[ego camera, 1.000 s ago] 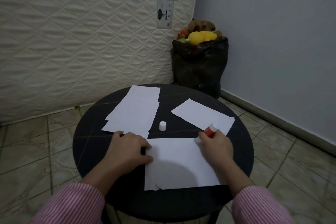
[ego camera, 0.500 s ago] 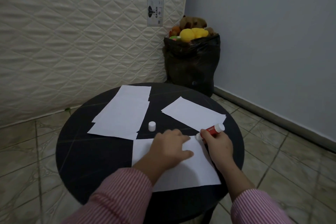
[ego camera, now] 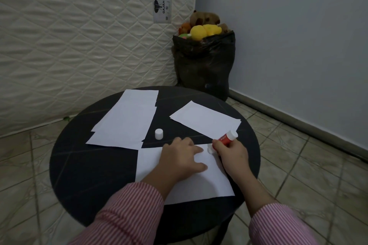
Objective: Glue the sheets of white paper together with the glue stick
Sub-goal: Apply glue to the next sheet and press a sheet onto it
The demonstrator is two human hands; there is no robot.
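A white sheet of paper lies at the near side of the round black table. My left hand rests flat on this sheet, fingers spread. My right hand grips a red and white glue stick, its glue end touching the sheet's far right corner. The stick's white cap stands on the table just beyond the sheet. A stack of white sheets lies at the far left. Another white sheet lies at the far right.
A quilted mattress leans against the wall behind the table. A black bag filled with soft toys stands in the corner on the tiled floor. A grey wall runs along the right.
My left hand has slid from the sheet's left edge toward the right, close to the glue stick. The right hand has tilted the stick with its glue end on the far right corner.
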